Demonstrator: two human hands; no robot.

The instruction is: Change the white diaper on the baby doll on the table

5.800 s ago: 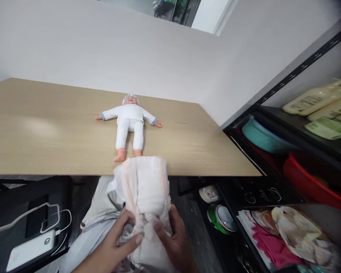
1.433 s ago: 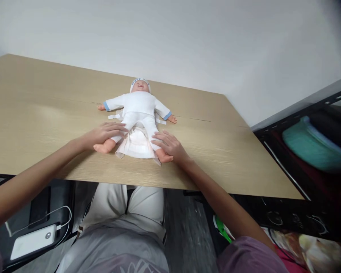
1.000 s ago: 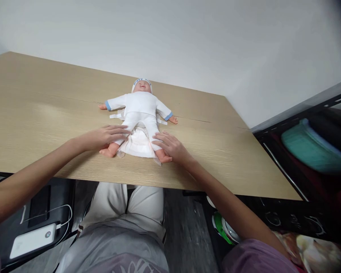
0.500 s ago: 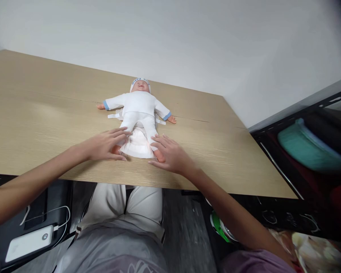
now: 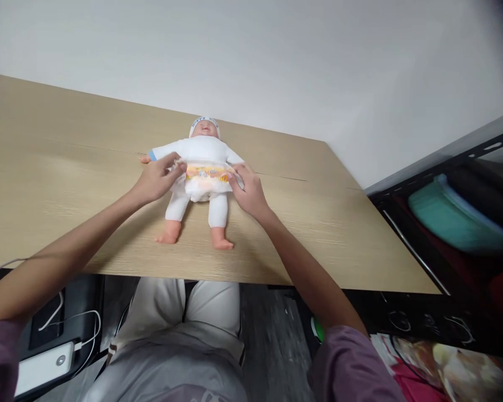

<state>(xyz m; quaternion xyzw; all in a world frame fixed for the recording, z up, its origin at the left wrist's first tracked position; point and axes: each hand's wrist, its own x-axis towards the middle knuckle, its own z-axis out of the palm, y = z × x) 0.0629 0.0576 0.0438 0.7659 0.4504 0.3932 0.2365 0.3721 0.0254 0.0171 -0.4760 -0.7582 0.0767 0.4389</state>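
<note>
A baby doll in a white suit and a printed headband lies on its back, its bare feet toward me. The front of a white diaper with an orange printed band is folded up over its belly. At the diaper's left upper corner is my left hand, fingers pinched on the edge. My right hand pinches the opposite corner. The doll's hand and cuff on the right are hidden behind my right hand. The diaper's side tabs are covered by my fingers.
The doll rests on a light wooden table against a pale wall. Below its left front edge, a white power bank with a cable sits on a black seat. To the right, a dark rack holds a teal item.
Both hands have moved from the doll's feet up to its waist. The diaper front, earlier flat between the legs, is now up over the belly, and the legs lie straight.
</note>
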